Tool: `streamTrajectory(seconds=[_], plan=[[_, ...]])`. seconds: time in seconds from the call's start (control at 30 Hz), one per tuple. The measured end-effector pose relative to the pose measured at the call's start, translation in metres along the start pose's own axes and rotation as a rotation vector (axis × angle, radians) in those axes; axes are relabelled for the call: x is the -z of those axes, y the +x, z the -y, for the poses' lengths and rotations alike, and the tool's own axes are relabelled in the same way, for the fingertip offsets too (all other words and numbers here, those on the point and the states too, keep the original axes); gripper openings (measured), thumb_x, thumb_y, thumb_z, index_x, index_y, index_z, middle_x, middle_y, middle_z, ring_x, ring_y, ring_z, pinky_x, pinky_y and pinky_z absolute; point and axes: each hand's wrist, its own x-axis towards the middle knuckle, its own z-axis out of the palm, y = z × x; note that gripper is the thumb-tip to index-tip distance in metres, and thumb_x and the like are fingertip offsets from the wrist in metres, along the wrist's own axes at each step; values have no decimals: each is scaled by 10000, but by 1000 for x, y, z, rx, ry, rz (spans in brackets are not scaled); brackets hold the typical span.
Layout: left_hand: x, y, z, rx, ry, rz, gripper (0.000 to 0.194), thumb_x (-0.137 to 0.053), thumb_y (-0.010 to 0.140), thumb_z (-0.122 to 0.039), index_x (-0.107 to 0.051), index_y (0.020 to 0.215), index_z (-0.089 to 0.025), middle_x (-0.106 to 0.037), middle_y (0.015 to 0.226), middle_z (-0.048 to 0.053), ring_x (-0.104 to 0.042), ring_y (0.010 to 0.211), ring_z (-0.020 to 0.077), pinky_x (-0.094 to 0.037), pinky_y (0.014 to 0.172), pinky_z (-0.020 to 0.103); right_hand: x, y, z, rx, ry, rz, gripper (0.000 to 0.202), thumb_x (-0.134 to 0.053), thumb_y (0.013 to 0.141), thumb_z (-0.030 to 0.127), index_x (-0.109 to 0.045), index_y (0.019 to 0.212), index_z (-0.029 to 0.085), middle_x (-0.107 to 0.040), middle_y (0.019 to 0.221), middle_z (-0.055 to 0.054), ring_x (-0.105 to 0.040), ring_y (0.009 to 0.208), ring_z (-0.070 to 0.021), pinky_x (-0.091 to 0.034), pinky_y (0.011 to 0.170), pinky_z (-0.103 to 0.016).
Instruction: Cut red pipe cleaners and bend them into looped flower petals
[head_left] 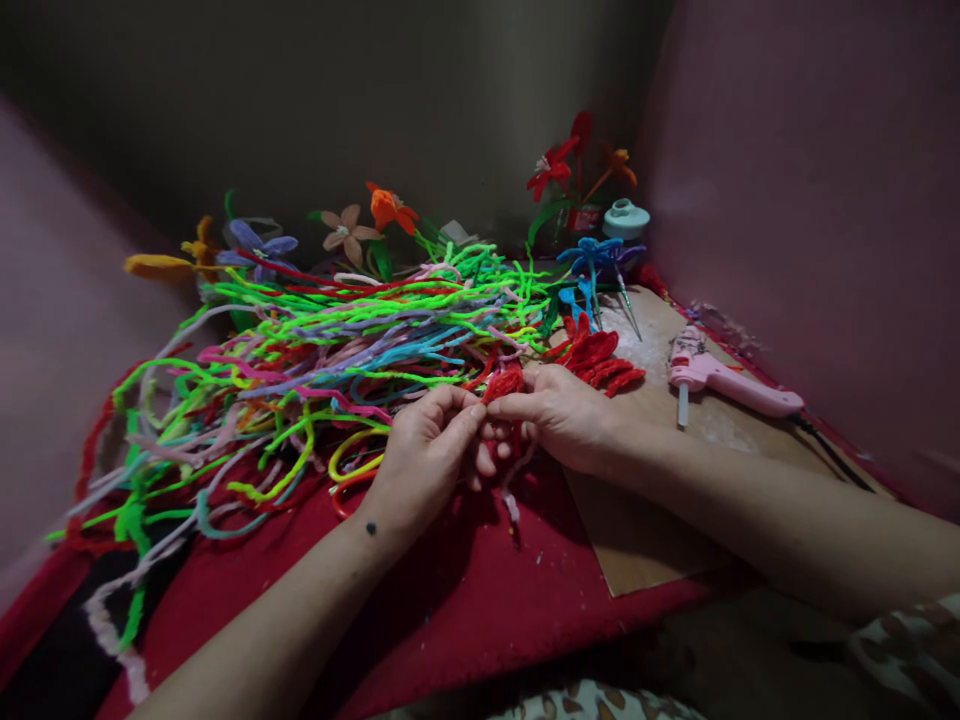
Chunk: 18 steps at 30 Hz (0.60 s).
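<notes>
Both my hands meet over the front of the red cloth, fingers pinched around a small red pipe-cleaner petal (504, 384). My left hand (442, 430) holds its lower left side, thumb against the index finger. From the right, my right hand (559, 412) grips the same piece with thumb and fingertips. A pale pink pipe cleaner (511, 505) hangs down below the fingers. Just behind my right hand lie several finished red petals (592, 355). Close to my left wrist are scissors with yellow and orange handles (358, 455), partly covered by my hand.
A large heap of coloured pipe cleaners (360, 330) spreads left and behind. Pipe-cleaner flowers stand at the back, including an orange one (391, 208) and a blue one (592, 254). On the brown board (637, 540) at right rests a pink glue gun (731, 380) with its cord.
</notes>
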Motion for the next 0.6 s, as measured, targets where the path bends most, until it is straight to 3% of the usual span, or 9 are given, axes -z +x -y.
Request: streamTrajectory(seconds=[0.23, 0.47, 0.6], plan=[[-1, 3, 5, 98, -112, 78, 221, -533, 812, -344, -547, 715, -146, -588, 505, -2, -457, 352, 79, -370, 328, 172, 2, -2, 8, -67, -146, 36, 166, -504, 713, 173, -573, 567, 137, -610, 526, -42, -524, 449, -118, -404, 472, -243], [1, 0, -2, 68, -4, -70, 207, -539, 805, -355, -521, 718, -168, -511, 400, -54, -398, 290, 69, -325, 300, 156, 1, -4, 14, -83, -81, -43, 63, -589, 708, 188, -605, 673, 138, -599, 559, 2, -517, 460, -88, -406, 457, -204], [9, 3, -9, 44, 22, -121, 187, -529, 809, -325, -531, 718, -161, -509, 393, -57, -396, 291, 64, -328, 305, 152, 6, -3, 15, -84, -86, 11, 101, -649, 697, 201, -593, 654, 127, -512, 475, 41, -405, 376, -43, -328, 361, -165]])
